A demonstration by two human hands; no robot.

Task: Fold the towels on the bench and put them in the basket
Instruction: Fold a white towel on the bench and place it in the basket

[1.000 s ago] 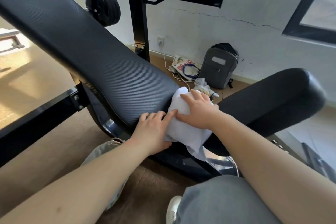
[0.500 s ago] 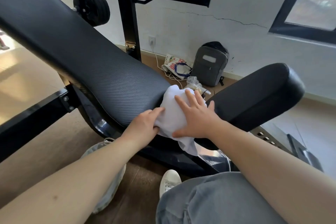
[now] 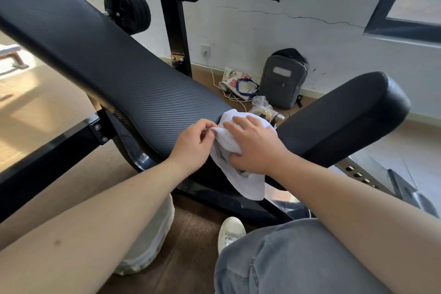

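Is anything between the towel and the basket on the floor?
No object visible. The left hand pinches the towel and the right hand presses it on the bench; only the left forearm crosses above the basket.

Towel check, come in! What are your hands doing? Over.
Left hand pinches edge of white towel; right hand pressed flat on it. Towel bunched between bench pads, tail hanging, not folded. Nothing blocking; basket on floor below.
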